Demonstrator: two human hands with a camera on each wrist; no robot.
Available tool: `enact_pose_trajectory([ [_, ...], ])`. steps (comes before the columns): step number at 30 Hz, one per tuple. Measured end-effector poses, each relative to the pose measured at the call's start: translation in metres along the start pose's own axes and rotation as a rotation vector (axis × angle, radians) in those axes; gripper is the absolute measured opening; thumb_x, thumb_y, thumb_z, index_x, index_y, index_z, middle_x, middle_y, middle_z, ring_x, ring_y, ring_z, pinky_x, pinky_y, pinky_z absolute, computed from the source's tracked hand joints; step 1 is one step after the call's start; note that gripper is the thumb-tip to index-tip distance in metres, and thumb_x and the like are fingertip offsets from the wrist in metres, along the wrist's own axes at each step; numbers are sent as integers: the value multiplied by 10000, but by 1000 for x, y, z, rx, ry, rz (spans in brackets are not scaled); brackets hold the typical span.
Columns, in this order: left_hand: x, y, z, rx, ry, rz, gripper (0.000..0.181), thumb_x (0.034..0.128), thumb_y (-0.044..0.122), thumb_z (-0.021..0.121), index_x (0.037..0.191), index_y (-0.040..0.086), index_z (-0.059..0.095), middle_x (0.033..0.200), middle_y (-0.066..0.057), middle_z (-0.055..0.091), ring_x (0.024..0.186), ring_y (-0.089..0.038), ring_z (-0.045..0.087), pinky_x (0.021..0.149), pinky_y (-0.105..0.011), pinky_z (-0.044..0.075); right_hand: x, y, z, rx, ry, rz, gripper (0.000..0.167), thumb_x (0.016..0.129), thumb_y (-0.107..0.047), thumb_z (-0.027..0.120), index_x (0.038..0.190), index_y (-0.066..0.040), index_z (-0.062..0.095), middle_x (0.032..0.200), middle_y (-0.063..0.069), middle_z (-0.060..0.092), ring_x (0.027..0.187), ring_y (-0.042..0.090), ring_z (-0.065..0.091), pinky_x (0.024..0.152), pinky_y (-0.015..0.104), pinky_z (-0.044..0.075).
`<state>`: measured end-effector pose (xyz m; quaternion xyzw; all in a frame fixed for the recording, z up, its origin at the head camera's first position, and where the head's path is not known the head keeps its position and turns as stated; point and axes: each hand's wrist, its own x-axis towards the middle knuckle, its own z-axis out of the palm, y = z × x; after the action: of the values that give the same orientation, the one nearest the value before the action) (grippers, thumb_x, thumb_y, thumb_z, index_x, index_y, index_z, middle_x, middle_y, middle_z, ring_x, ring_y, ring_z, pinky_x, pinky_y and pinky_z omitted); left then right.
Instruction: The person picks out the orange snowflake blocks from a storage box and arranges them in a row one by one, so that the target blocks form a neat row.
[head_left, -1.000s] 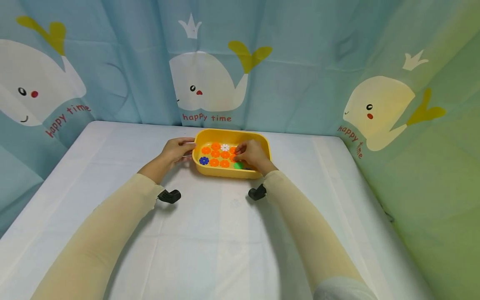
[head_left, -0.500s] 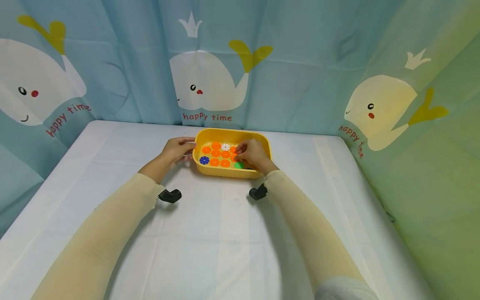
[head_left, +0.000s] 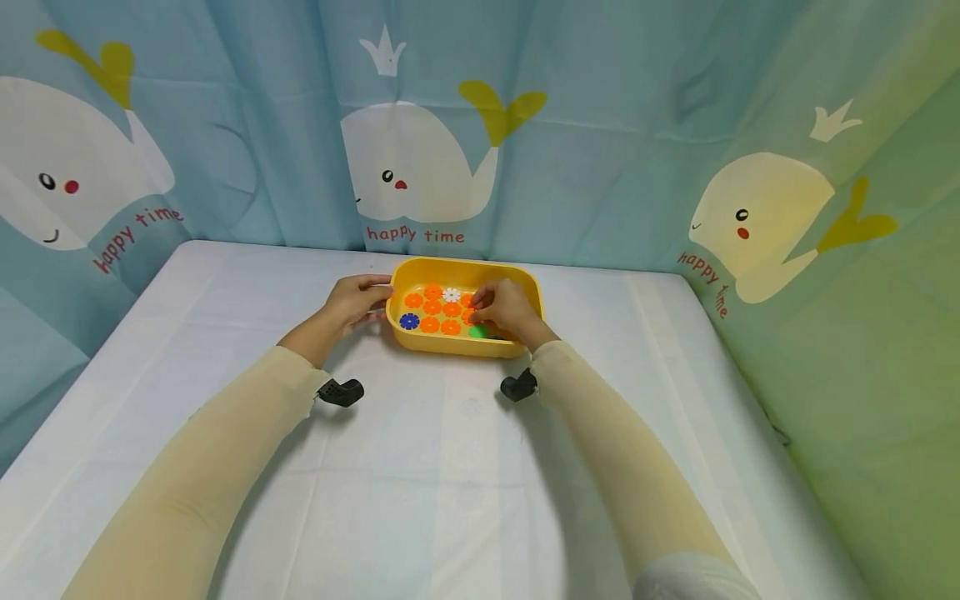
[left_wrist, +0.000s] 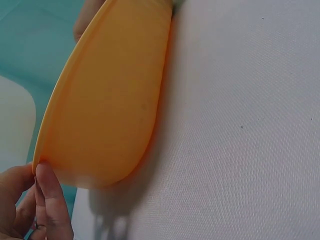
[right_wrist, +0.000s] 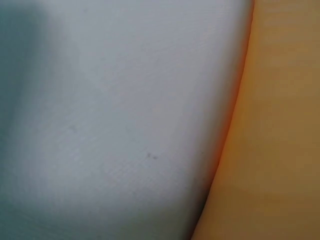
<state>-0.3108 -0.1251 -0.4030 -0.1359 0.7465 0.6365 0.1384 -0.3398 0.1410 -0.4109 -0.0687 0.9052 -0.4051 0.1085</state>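
A yellow plastic basin [head_left: 450, 343] rests on the white-covered table. In it lie several small flower-shaped discs: mostly orange discs [head_left: 431, 325], a white disc [head_left: 451, 295], a blue disc [head_left: 408, 322] and a green piece [head_left: 478, 332]. My left hand [head_left: 351, 302] grips the basin's left end; the left wrist view shows its fingers [left_wrist: 52, 200] against the outer wall and the thumb over the rim. Inside the basin, my right hand [head_left: 506, 307] reaches down with bent fingertips at the orange discs on the right. Whether it pinches one is hidden.
White cloth [head_left: 405, 492] covers the table. Behind it hangs a blue curtain [head_left: 600, 192] printed with whales, turning green at the right. Black wrist devices [head_left: 341, 392] stick out below both cuffs. The right wrist view shows only cloth and the basin's outer wall [right_wrist: 280, 125].
Both hands and the basin keep their places. Only a very slight shift of the whole head view shows.
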Motion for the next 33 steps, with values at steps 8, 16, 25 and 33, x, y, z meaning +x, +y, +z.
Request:
enact_pose_trajectory([
  [8,2,-1,0,-11,13,-11,435,978,240,623,1404,185,555,1286,-65,566,990,-146,613,895,-285,549,1,-1,0,16,-26,-11,198,819,-29,779,986,3,676,919,117,645,809,217,576,664,179,528],
  [16,2,-2,-2,-13,-14,7,439,981,248,616,1410,184,548,1194,-26,591,889,-88,624,814,-242,567,0,-4,-2,-33,-40,-18,193,834,-24,762,1006,12,681,929,122,646,821,216,566,674,170,513],
  [25,0,1,-2,-16,-14,-9,439,983,249,614,1412,192,546,1252,-53,590,915,-105,624,849,-260,562,3,-7,-6,-123,-39,-71,182,825,-53,780,989,6,724,950,121,693,852,209,579,781,236,516],
  [33,3,0,-2,-18,-13,-25,438,982,252,616,1411,198,547,1296,-72,591,923,-114,615,863,-263,556,2,-8,-8,-180,-65,-88,152,835,-51,770,978,-3,746,948,121,703,866,211,574,806,258,518],
])
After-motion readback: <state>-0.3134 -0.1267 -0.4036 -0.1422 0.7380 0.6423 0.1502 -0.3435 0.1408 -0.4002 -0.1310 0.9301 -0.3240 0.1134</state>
